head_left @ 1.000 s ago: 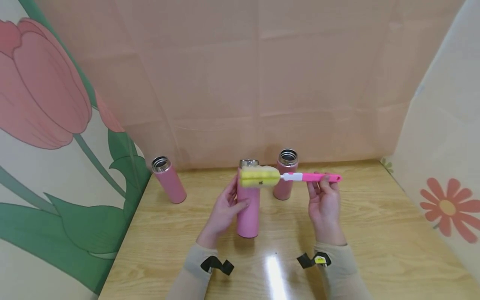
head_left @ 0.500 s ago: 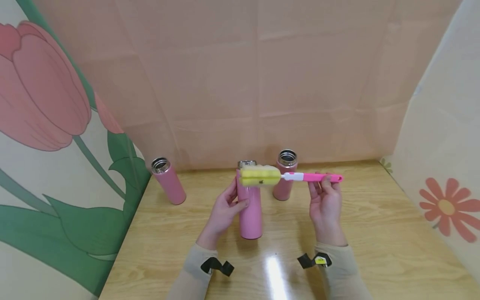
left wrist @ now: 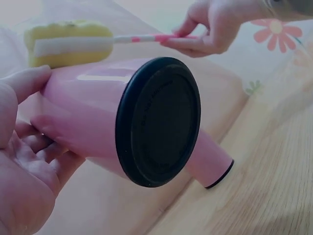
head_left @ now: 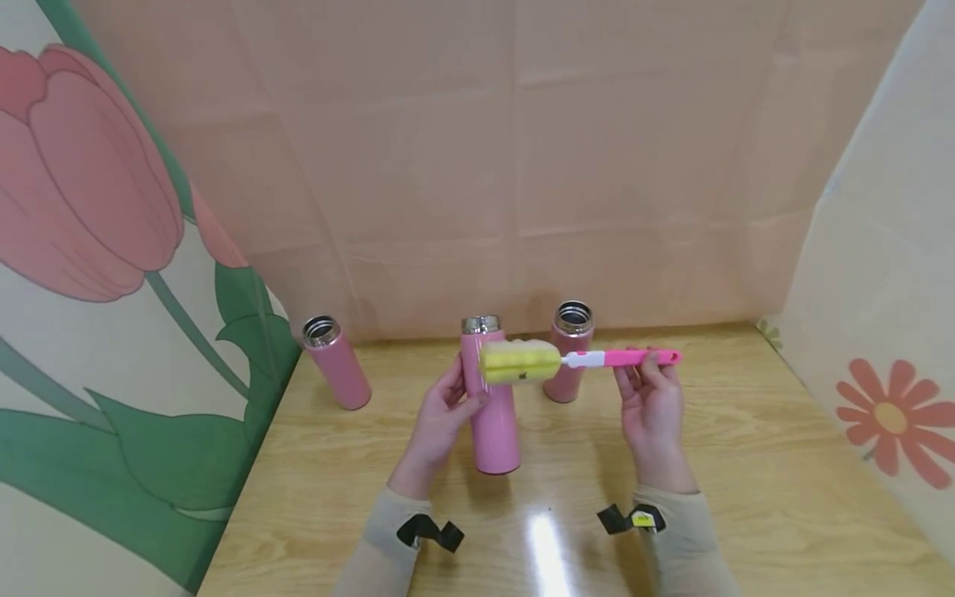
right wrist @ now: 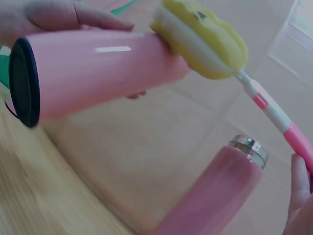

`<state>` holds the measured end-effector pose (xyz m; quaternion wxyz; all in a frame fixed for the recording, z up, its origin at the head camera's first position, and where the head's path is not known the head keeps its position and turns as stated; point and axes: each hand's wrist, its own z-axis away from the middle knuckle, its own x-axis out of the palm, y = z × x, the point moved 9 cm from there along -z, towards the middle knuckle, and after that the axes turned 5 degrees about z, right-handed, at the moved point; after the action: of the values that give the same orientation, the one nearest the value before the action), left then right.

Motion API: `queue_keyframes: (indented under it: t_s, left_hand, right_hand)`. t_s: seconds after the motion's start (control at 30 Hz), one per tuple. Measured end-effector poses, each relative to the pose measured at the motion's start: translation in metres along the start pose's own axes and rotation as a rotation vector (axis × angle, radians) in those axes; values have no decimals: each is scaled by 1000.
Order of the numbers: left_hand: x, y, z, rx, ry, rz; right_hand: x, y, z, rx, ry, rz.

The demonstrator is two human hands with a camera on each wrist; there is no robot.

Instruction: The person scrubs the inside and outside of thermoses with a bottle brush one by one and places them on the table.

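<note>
Bottle [head_left: 496,438] is gripped by the left hand [head_left: 436,419], curled round it, seemingly for steadiness. At three o'clock, the right hand [head_left: 652,414] pinches the brush [head_left: 520,362] tail-end, likely for reach.

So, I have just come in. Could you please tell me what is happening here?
A person's left hand holds a pink bottle, uncapped and slightly tilted, above the wooden table. The right hand grips a sponge brush. Its yellow sponge head is outside the bottle and seems to touch its upper side. A second bottle stands to the left and a third bottle behind the brush, both uncapped.
</note>
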<state>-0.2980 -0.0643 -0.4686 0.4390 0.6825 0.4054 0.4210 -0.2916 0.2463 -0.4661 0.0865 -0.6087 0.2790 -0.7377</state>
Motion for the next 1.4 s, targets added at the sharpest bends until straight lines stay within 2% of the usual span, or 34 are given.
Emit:
queue_keyframes:
  t_s: [0.2,0.6,0.87,1.1,1.4]
  left_hand:
    - [-3,3,1,3,19,17]
    - [-9,5,3,9,45,59]
    - [-10,8,3,20,51,92]
    - [-6,9,3,12,18,83]
    - [0,9,4,16,-35,104]
  right_hand:
    - [2,-6,-1,23,-112,103]
    - [13,-3,-2,25,-336,411]
    - [13,0,1,47,-372,579]
    - [11,-1,-1,50,-346,560]
    - [5,-8,-4,35,-256,369]
